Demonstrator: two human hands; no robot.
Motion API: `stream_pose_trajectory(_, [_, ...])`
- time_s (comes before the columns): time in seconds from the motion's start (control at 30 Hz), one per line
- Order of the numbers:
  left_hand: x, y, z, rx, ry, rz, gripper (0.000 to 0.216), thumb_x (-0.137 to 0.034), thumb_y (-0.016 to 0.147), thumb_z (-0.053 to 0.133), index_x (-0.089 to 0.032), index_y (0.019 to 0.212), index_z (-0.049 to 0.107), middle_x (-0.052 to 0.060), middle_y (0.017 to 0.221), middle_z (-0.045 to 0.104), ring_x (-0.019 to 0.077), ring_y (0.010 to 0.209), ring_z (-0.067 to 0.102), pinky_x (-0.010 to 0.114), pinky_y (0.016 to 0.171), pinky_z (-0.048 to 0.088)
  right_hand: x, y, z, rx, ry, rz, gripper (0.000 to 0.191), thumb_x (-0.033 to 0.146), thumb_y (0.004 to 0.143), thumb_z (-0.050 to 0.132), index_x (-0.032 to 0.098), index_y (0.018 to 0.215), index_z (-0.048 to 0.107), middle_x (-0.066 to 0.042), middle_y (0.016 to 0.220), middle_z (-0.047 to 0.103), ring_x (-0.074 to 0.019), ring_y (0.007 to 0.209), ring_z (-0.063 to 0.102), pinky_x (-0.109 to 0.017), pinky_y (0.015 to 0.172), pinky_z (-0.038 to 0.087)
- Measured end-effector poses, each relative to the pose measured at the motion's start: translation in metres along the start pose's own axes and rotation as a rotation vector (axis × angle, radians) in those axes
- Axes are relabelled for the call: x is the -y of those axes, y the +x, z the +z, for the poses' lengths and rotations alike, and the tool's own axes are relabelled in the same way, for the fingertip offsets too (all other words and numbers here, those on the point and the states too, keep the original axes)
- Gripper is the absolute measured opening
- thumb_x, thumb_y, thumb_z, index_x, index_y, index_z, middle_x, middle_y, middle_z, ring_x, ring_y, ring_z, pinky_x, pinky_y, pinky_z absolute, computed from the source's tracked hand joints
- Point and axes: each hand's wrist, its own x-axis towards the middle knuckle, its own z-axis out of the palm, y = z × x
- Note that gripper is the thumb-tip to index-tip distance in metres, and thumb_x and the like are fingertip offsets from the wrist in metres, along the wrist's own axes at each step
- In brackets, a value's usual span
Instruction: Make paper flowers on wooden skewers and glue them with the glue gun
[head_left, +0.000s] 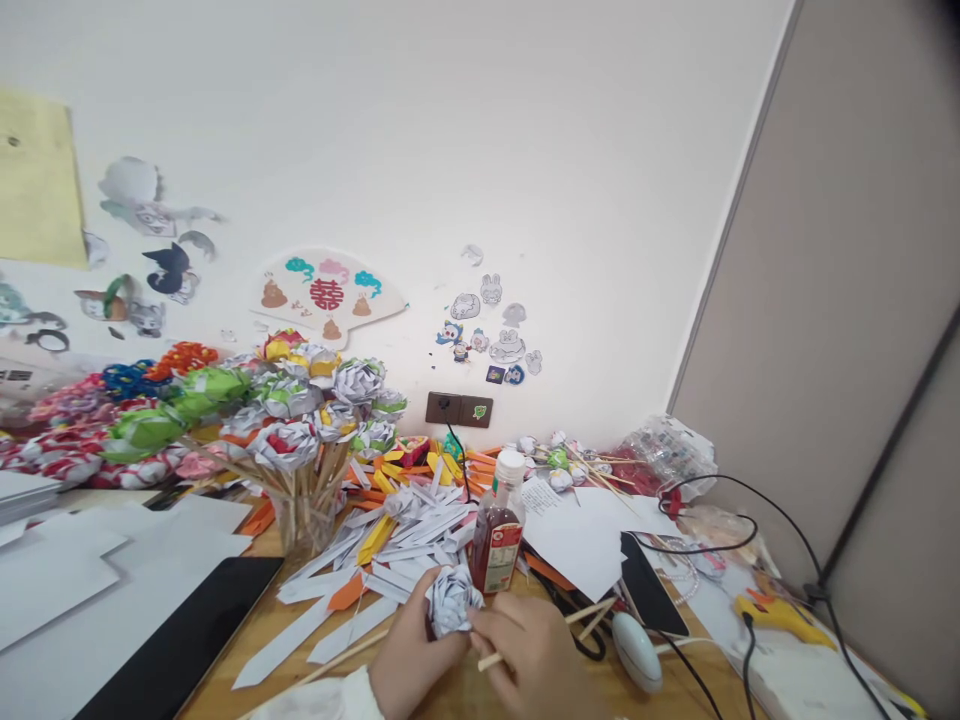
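Note:
My left hand (409, 655) is closed around a white folded paper flower (452, 600) low in the middle of the head view. My right hand (529, 650) sits just right of it, fingers pinched on a thin wooden stick (581, 616) and touching the flower's underside. Folded paper strips (405, 545), white, orange and yellow, lie scattered on the wooden table (465, 695) behind my hands. A small bottle (498, 530) with dark red contents and a white cap stands right behind the flower.
A glass jar (304, 515) holds a bunch of paper flowers on sticks at left. A black tablet (187, 640), white sheets (577, 535), a phone (649, 590), a white mouse (637, 650), a yellow glue gun (780, 610) and black cables lie around. More paper flowers (97, 420) pile at far left.

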Motion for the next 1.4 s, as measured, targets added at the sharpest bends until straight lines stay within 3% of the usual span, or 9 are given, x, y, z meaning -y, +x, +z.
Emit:
stream_pose_trajectory(0.17, [-0.0015,0.0009,0.0005,0.015,-0.011,-0.011,0.046,-0.01,0.05,0.056,-0.017,0.096,0.056,0.003,0.09,0.071,0.0269,0.091,0.062,0.036,0.087,0.044,0.001,-0.0017,0.0026,-0.037,-0.065,-0.068,0.021,0.022,0.088,0.038,0.02,0.095,0.058,-0.002,0.066,0.057,-0.016,0.056,0.053,-0.026,0.048,0.031])
stream_pose_trajectory(0.4, [-0.0026,0.0003,0.0003,0.003,-0.027,-0.002,0.046,-0.01,0.051,0.057,-0.018,0.096,0.056,0.002,0.088,0.071,0.0261,0.09,0.062,0.034,0.085,0.046,0.0004,-0.0017,0.0036,-0.029,-0.083,-0.092,0.032,0.02,0.089,0.035,0.015,0.117,0.05,-0.004,0.07,0.059,-0.0177,0.056,0.055,-0.027,0.047,0.033])
stream_pose_trajectory(0.7, [-0.0005,0.0015,-0.0001,-0.026,-0.041,0.002,0.047,-0.013,0.052,0.059,-0.018,0.098,0.056,0.003,0.091,0.071,0.0277,0.094,0.061,0.037,0.089,0.044,0.003,0.0006,0.0024,-0.085,-0.021,-0.082,0.027,0.018,0.086,0.038,0.019,0.105,0.056,-0.002,0.064,0.057,-0.0155,0.052,0.054,-0.025,0.046,0.033])
stream_pose_trajectory(0.93, [-0.0016,-0.0021,0.0032,0.022,-0.069,0.016,0.051,-0.01,0.052,0.06,-0.019,0.102,0.055,0.004,0.1,0.07,0.0266,0.102,0.059,0.032,0.091,0.044,0.0008,-0.0004,0.0023,-0.127,-0.051,-0.087,0.038,0.018,0.085,0.037,0.013,0.122,0.045,-0.005,0.073,0.062,-0.0179,0.058,0.057,-0.027,0.05,0.037])
stream_pose_trajectory(1.23, [0.0017,-0.0024,0.0017,-0.007,-0.031,-0.02,0.055,-0.015,0.053,0.06,-0.016,0.107,0.05,0.007,0.104,0.067,0.0281,0.103,0.058,0.035,0.094,0.042,0.0009,0.0027,0.001,-0.159,-0.074,-0.147,0.03,0.017,0.085,0.034,0.015,0.108,0.054,-0.002,0.062,0.058,-0.0158,0.05,0.053,-0.026,0.044,0.032])
stream_pose_trajectory(1.4, [0.0018,-0.0021,0.0021,0.012,0.001,0.029,0.054,-0.013,0.053,0.056,-0.017,0.107,0.05,0.006,0.103,0.068,0.0263,0.103,0.058,0.033,0.092,0.043,0.0047,0.0034,0.0032,-0.198,-0.132,-0.19,0.033,0.017,0.088,0.031,0.011,0.113,0.052,-0.003,0.063,0.06,-0.016,0.048,0.053,-0.027,0.044,0.031])
